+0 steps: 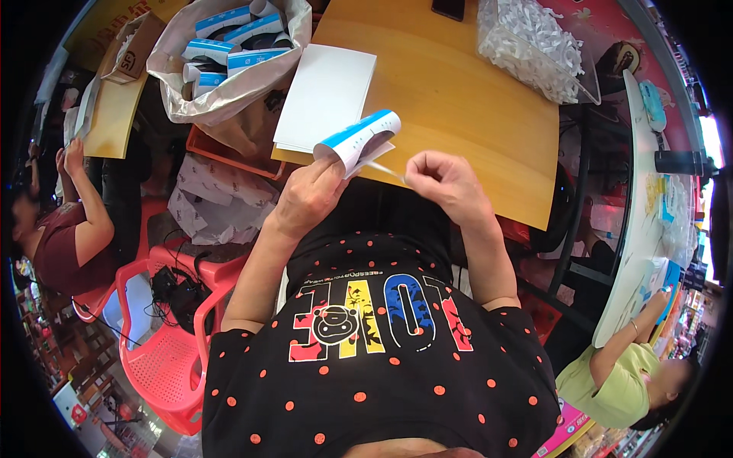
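Note:
My left hand [311, 192] is closed on the lower end of a curled white-and-blue printed card [357, 140], held just over the near edge of the wooden table [450, 114]. A thin white strip [388, 171] runs from beside the card to my right hand [449, 185], whose thumb and fingers pinch its end. Where the strip meets the card is too small to make out. Just beyond my left hand lie white sheets [324, 95], partly covered by the curled card.
A clear bin of white strips [534, 57] stands at the far right, a dark phone [449, 8] at the far edge. Left of the table, a pale sack [172, 103] holds several curled cards. A red chair [164, 374] stands lower left. People work on both sides.

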The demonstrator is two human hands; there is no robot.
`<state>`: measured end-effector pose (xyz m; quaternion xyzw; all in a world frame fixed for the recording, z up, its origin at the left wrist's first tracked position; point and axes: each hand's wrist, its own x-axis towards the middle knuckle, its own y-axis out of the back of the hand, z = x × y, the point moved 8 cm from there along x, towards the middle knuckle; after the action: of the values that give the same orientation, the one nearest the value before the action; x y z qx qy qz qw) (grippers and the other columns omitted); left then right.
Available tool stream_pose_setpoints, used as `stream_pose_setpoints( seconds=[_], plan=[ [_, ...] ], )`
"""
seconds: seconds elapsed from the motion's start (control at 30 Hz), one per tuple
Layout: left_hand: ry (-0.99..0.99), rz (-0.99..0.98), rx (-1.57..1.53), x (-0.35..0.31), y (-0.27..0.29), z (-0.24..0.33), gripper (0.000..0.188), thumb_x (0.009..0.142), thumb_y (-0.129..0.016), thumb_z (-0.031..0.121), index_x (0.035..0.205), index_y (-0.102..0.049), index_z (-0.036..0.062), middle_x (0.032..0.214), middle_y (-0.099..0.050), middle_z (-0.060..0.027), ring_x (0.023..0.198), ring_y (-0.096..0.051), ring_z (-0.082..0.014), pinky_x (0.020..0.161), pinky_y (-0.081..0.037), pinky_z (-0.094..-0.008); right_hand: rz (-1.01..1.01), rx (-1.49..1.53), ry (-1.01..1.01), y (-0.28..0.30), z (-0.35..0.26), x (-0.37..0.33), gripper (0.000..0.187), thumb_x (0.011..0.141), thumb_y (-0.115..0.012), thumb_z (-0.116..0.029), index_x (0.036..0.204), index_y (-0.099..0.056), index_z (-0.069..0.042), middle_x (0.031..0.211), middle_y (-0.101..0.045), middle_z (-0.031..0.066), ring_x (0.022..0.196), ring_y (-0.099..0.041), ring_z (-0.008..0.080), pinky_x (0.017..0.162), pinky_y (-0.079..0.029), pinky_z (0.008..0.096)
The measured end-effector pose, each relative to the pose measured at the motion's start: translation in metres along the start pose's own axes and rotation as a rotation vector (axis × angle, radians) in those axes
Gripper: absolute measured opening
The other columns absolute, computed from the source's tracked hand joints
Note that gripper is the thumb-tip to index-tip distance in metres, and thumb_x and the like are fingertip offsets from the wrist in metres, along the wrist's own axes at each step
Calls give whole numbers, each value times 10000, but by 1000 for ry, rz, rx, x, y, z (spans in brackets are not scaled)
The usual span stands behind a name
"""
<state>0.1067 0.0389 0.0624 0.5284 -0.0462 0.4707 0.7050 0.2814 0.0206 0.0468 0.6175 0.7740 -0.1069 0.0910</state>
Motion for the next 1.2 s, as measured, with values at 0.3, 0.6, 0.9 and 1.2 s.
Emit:
stream_pose_setpoints(
  seconds=[0.3,0.6,0.9,1.2],
  plan=[
    [109,121,-40,4,12,-1,170,765,-665,-32,934,-648,-34,809,-649,-163,697,-650,-290,614,-517,-341,-113,142,397,50,-97,-34,48,775,-622,-38,804,-594,-12,759,-560,-6,670,-492,59,598,-378,192],
    [691,332,-976,-14,13,-19,213,924,-532,67,991,-616,-117,879,-680,-164,751,-685,-224,685,-554,-286,1233,-1224,314,363,-132,-1,236,803,-632,-96,1026,-663,-24,884,-686,134,792,-662,200,688,-479,274],
    [938,523,-1319,-14,-7,-43,241,929,-524,141,945,-616,-81,832,-679,-187,679,-695,-250,621,-574,-296,570,-286,679,74,-74,-7,56,831,-662,-30,885,-674,-23,837,-640,6,696,-547,77,614,-433,217],
    [894,484,-1254,-11,-13,-38,252,946,-518,152,965,-617,-79,851,-678,-175,711,-695,-244,655,-581,-309,500,-245,605,13,-37,2,108,744,-729,10,816,-661,-33,824,-624,22,679,-509,99,610,-422,246]
  ],
)
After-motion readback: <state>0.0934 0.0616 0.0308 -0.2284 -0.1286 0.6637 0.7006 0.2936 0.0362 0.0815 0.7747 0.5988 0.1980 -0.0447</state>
